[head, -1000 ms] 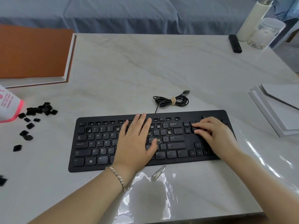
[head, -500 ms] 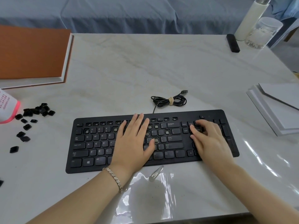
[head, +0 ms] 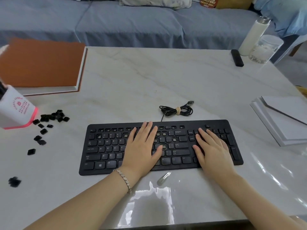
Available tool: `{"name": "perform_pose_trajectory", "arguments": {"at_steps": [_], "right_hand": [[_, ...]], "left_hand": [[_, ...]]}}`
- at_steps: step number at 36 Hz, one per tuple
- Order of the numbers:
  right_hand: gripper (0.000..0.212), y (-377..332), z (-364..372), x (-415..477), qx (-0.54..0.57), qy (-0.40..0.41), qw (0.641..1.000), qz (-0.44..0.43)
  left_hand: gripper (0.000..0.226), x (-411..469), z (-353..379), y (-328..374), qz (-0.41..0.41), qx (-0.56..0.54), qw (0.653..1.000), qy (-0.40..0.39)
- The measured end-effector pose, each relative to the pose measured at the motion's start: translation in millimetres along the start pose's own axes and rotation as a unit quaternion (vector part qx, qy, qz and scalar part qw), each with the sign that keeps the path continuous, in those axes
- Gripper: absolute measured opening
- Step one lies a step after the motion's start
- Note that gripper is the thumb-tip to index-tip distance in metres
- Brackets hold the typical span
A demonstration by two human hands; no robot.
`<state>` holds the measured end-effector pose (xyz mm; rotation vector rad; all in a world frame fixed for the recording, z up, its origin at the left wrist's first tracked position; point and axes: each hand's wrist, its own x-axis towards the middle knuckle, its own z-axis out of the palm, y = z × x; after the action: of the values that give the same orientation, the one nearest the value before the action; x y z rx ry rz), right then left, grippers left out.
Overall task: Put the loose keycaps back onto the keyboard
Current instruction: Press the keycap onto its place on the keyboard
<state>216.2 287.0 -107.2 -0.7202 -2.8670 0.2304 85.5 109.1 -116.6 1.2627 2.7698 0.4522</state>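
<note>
A black keyboard (head: 106, 151) lies at the middle of the white marble table, with several bare key sockets in its upper rows. My left hand (head: 142, 150) lies flat on its middle keys, fingers straight. My right hand (head: 211, 148) lies flat over the navigation block right of Enter, fingers straight. Neither hand holds a keycap. Several loose black keycaps (head: 51, 117) are scattered on the table left of the keyboard, with one apart (head: 31, 151) and another near the left edge (head: 14, 181).
A white and pink container (head: 15, 112) stands by the keycaps. An orange-covered book (head: 41, 63) lies at back left. The coiled cable (head: 176, 111) sits behind the keyboard, a metal hair clip (head: 163, 178) in front. White boards (head: 282, 120) lie right; a bottle (head: 254, 35), a jar (head: 265, 48) and a black remote (head: 237, 58) stand back right.
My right hand has flattened from curled fingertips on the navigation keys to lying straight over them. The left hand stays flat on the middle keys. The camera has tilted up.
</note>
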Motion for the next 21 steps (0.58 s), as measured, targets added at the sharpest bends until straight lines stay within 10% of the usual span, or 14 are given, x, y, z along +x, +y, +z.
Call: {"name": "perform_pose_trajectory", "arguments": {"at_steps": [7, 21], "right_hand": [[0.023, -60, -20, 9, 0.072, -0.068, 0.995, -0.034], [0.028, -222, -2, 25, 0.191, -0.214, 0.941, -0.18]], "left_hand": [[0.048, -37, -28, -33, 0.041, -0.111, 0.992, 0.034], [0.042, -161, -93, -197, -0.349, -0.037, 0.931, 0.099]]}}
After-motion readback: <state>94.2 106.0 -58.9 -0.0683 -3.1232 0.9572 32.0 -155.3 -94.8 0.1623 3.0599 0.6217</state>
